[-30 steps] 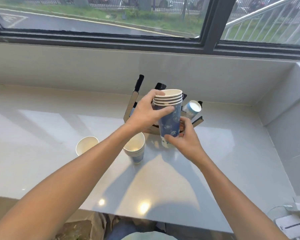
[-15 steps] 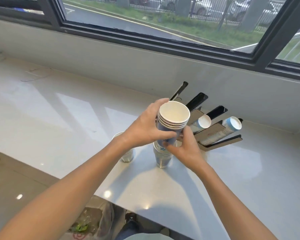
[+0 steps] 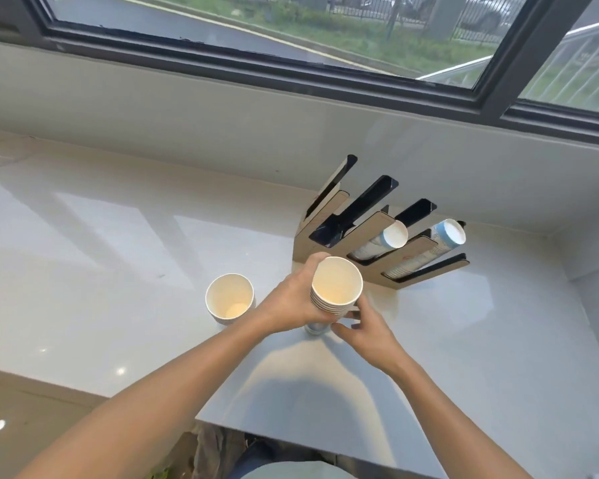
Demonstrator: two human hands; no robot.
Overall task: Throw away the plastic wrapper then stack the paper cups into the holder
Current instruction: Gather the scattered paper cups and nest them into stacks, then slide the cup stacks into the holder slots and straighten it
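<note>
**Both hands on a nested cup stack, just near of the holder**

L hand (image 3: 293, 300) is wrapped round the side of a stack of paper cups (image 3: 336, 288), thumb on the near side, fingers curled behind the rims. Approx. 7–8 rims show nested, mouth up and tipped slightly toward the camera, inside cream-coloured. R hand (image 3: 363, 331) sits lower and to the right, fingertips (image 3: 339, 329) pinching at the stack's lower part; the exact contact is hidden by the cups, but it reads as gripping the bottom of the same stack. A bluish-grey cup base (image 3: 314, 328) peeks out beneath, touching or nearly touching the white countertop (image 3: 118, 236); can't tell which.

Left of the hands, a second short stack of cups (image 3: 229, 299) stands upright on the counter, apart from the L hand.

Cup holder (image 3: 377, 236) sits at the far side, w/ angled tan and black slots fanning up toward the far right. Two left slots look unfilled; the next holds a slanted row of cups (image 3: 393, 234), and the rightmost another row (image 3: 448, 231) w/ blue print.

Window frame (image 3: 291, 69) runs along the far wall. No plastic wrapper identifiable.
</note>
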